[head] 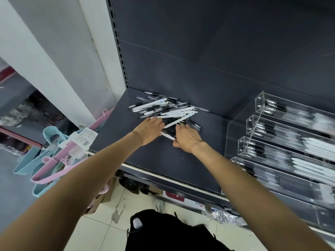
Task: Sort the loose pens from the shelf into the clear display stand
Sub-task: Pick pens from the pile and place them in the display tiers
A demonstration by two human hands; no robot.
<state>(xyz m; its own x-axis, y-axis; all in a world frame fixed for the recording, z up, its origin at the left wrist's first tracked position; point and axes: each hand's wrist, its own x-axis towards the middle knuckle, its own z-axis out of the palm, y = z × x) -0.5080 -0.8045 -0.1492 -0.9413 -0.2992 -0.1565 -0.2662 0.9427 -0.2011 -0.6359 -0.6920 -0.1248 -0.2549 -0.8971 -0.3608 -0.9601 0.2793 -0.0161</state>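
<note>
A loose pile of white, black and clear pens lies on the dark grey shelf, near its back left corner. My left hand lies flat at the pile's near edge, its fingers touching the pens. My right hand lies beside it with its fingers over a few black and white pens between the two hands. The clear display stand stands on the shelf to the right. Its several stepped trays hold rows of pens, blurred in this view.
Pink and blue plastic hangers with a white price tag hang off the shelf's left end. A white pillar rises at the left. Below the shelf edge are boxes and wrappers on a tiled floor, and my dark clothing.
</note>
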